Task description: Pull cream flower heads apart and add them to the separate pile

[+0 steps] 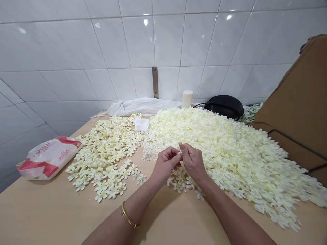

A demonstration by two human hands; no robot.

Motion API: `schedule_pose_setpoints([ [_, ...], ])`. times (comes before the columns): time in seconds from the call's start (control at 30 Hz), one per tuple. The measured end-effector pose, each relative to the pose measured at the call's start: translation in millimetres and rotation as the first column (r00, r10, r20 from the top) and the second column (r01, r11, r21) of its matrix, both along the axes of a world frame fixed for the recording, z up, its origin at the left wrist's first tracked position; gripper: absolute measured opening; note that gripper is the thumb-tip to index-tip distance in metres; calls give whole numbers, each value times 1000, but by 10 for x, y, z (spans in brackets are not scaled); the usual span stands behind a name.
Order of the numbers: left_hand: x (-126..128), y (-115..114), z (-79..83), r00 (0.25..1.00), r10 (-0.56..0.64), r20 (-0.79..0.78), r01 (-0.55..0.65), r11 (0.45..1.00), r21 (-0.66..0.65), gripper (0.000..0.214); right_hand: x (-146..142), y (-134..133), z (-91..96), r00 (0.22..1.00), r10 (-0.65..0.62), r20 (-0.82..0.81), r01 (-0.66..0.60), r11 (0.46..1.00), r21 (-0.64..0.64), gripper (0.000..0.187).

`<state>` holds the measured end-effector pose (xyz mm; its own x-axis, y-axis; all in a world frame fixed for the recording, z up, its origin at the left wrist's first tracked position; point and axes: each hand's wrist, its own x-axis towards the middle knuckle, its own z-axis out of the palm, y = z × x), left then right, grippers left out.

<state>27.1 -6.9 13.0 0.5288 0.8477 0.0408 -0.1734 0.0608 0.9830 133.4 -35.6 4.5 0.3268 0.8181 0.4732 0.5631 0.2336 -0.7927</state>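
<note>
My left hand (166,164) and my right hand (193,162) meet fingertip to fingertip above the table. The left thumb and forefinger are pinched together, with a tiny pale bit at their tips, too small to name. On the right, the fingers are curled in and the thumb points up; what they hold, if anything, is hidden. Under and behind the hands spreads a large heap of cream-white artificial flower heads (230,146). A thinner spread of similar loose flowers (107,143) lies to the left, with a strip of bare wood between the two. A gold bangle (127,216) circles my left wrist.
A red-and-white tissue pack (49,158) lies at the left table edge. A white paper piece (141,125) rests between the flowers. Behind stand a white cylinder (187,98), a black rounded case (224,106) and white plastic sheeting (143,106). A cardboard box (298,98) rises at right.
</note>
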Motion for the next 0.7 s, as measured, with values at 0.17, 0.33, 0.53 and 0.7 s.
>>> schedule_pose_setpoints([
  [0.17,-46,11,10,995,102,-20,-100,993,62,18,-27,-52,59,945,204,-256,-232,969,-85,31],
  [0.33,-149,21,28,996,59,-72,-53,995,90,17,-63,-66,77,854,237,-462,-299,952,-65,23],
  [0.53,-196,-8,-2,999,38,-12,-38,999,18,14,-97,-17,9,945,72,-318,-106,990,-91,34],
  [0.7,-205,3,-28,999,18,31,-18,1000,-22,17,-151,7,13,975,3,-224,-32,992,-125,42],
])
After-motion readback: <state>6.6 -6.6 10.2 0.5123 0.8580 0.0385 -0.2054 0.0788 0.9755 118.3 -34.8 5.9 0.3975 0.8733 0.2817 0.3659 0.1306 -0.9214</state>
